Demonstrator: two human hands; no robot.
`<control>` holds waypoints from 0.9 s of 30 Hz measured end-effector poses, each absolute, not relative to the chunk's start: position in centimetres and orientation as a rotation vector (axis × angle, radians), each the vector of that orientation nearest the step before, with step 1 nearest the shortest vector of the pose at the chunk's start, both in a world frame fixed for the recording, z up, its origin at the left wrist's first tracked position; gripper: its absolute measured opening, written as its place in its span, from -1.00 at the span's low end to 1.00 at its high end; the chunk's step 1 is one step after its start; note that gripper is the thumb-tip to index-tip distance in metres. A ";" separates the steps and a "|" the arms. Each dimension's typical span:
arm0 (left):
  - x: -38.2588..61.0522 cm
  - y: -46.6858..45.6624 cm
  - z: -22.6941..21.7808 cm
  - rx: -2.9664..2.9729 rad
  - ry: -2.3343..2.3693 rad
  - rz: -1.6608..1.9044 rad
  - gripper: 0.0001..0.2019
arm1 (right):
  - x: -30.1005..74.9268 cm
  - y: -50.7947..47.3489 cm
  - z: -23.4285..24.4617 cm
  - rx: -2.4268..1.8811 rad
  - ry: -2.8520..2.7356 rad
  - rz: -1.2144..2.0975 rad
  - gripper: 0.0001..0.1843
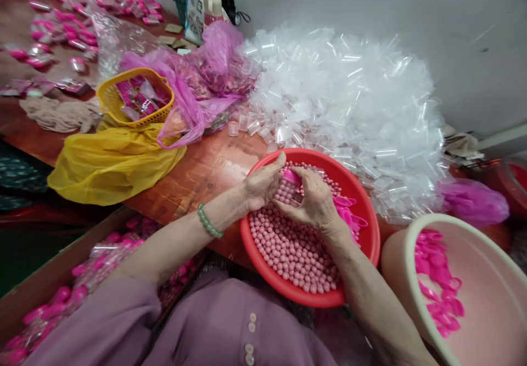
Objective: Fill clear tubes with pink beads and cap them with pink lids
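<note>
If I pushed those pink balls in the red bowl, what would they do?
The pink balls would probably roll easily, since they look round and loose. They might feel slippery, because they look smooth and shiny. The red bowl has a raised rim, so they likely wouldn't spill easily.

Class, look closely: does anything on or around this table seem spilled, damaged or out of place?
Nothing plainly stands out. The loose pink beads sit inside the red basin, with no visible spill. The clear plastic containers are piled straight on the table, which looks untidy, but I see no obvious damage.
</note>
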State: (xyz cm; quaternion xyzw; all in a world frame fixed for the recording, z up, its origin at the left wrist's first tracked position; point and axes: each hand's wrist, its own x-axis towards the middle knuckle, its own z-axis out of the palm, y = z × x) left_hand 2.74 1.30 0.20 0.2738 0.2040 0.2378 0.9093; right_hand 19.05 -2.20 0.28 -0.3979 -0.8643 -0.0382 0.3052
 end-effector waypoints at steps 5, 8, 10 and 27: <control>3.9 0.5 0.8 0.518 0.524 0.584 -0.38 | 18.9 -2.6 0.4 -1.016 -2.277 -0.110 -0.29; 4.4 0.0 1.0 0.480 0.602 0.618 -0.46 | 19.0 -2.8 0.3 -0.994 -2.295 -0.178 -0.29; 4.7 -0.4 1.2 0.443 0.657 0.661 -0.52 | 19.0 -3.0 0.3 -0.976 -2.297 -0.223 -0.30; 1.7 -6.3 3.1 0.402 1.035 1.124 -0.76 | 15.0 -6.4 2.5 -0.797 -2.509 -0.216 -0.39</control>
